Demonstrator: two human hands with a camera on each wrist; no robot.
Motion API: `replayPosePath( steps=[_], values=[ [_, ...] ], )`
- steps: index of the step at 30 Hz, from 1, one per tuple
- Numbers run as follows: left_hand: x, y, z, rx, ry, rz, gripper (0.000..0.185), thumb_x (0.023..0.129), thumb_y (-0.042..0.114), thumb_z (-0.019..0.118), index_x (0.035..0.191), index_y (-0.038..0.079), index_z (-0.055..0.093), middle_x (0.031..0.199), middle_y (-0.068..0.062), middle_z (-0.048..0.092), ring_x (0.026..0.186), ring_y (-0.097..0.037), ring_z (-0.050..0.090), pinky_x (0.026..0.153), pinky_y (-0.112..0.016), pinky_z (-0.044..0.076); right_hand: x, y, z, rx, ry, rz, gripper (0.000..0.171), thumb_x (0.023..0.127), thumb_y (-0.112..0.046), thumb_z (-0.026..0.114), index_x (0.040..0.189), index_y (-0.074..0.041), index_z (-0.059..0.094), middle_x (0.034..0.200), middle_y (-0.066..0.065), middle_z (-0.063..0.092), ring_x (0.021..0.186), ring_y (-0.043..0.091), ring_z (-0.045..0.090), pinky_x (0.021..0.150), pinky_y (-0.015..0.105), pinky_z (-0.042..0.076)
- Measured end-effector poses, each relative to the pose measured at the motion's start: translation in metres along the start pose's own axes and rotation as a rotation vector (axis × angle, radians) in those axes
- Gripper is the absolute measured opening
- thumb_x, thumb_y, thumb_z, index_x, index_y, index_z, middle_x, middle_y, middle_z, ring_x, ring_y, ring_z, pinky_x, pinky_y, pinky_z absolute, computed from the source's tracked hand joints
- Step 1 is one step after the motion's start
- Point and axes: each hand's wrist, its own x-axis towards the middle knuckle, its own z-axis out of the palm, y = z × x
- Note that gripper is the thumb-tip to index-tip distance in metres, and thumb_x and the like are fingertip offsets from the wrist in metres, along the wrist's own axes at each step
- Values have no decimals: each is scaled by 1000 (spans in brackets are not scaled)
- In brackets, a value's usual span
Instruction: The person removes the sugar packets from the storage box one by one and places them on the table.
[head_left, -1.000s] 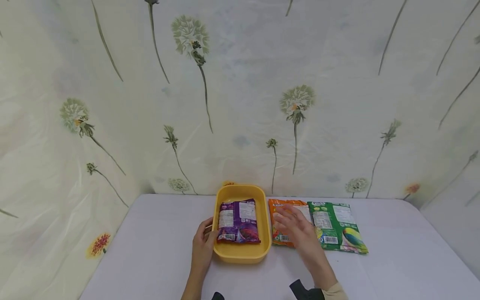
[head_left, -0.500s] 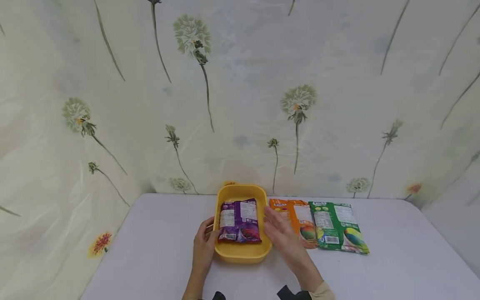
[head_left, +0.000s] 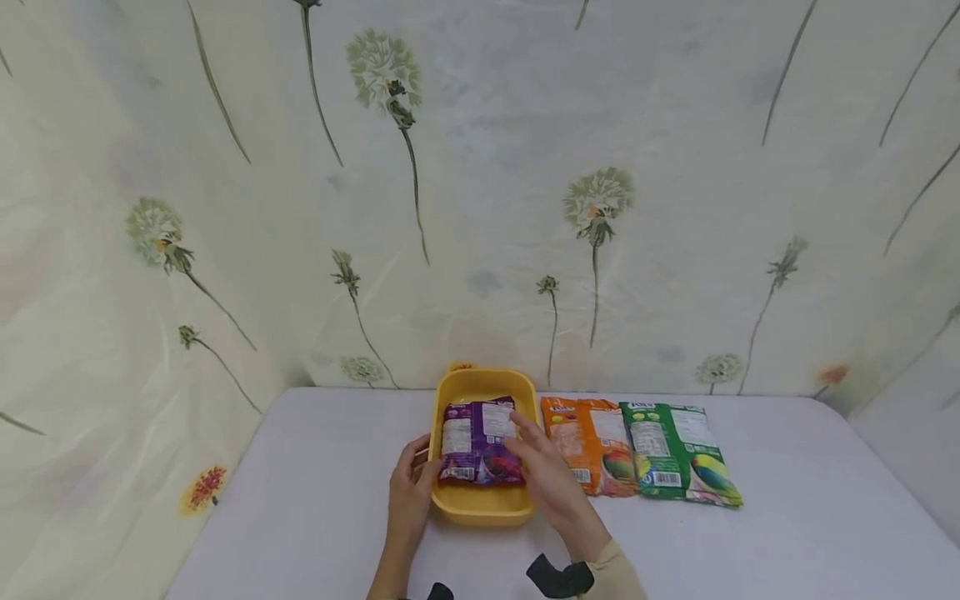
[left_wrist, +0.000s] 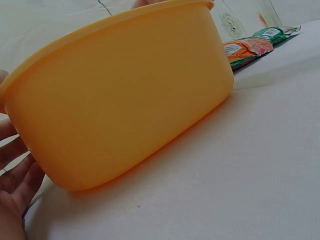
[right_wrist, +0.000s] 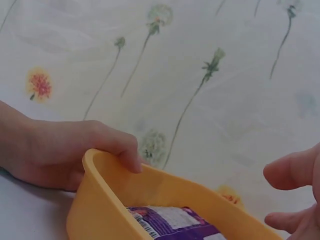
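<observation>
A yellow plastic tub (head_left: 483,506) stands on the table with a purple snack packet (head_left: 480,443) lying in it. A second purple corner shows behind that packet's top edge; whether it belongs to another packet is unclear. My left hand (head_left: 409,492) grips the tub's left wall, its thumb over the rim, as the right wrist view also shows. Over the tub's right rim hovers my right hand (head_left: 553,482), fingers extended and holding nothing. Its fingertips overlap the packet's right side in the head view, while the right wrist view shows thumb and finger apart above the tub.
Right of the tub lie an orange packet (head_left: 592,447) and a green packet (head_left: 681,454), side by side and touching. Behind the white table (head_left: 322,467) hangs a flower-printed sheet (head_left: 480,208).
My right hand has moved left, from above the orange packet to over the tub's right side, uncovering the orange packet. The left hand keeps its grip on the tub.
</observation>
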Motion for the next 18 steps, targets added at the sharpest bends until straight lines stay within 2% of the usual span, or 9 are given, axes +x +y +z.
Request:
replayPosePath(
  steps=[4, 9, 13, 18],
  values=[
    [-2, 1, 1, 10, 2, 10, 38, 91, 18, 58, 129, 20, 54, 125, -6, 60, 109, -22, 61, 92, -32, 53, 1, 0, 2, -38, 28, 16, 69, 91, -36, 58, 149, -22, 24, 160, 14, 1, 146, 38, 4, 117, 56, 10],
    [-1, 0, -1, 23, 9, 9, 38, 91, 19, 58, 129, 21, 54, 125, -5, 60, 109, -22, 61, 92, -33, 53, 8, 0, 9, -87, 51, 20, 71, 92, -33, 57, 151, -20, 19, 157, 15, 16, 142, 39, 17, 115, 59, 14],
    [-1, -3, -1, 14, 7, -1, 38, 91, 19, 59, 129, 20, 54, 125, -6, 60, 110, -22, 61, 92, -32, 53, 15, 1, 14, -154, 107, 34, 71, 92, -31, 56, 150, -18, 18, 153, 18, 24, 137, 40, 26, 113, 62, 16],
    [-1, -2, 0, -1, -6, 8, 38, 92, 21, 58, 129, 18, 53, 126, -8, 59, 111, -22, 59, 94, -32, 51, 24, 1, 19, -254, 180, 69, 67, 92, -29, 54, 148, -15, 21, 150, 20, 27, 134, 42, 29, 111, 65, 17]
  ],
)
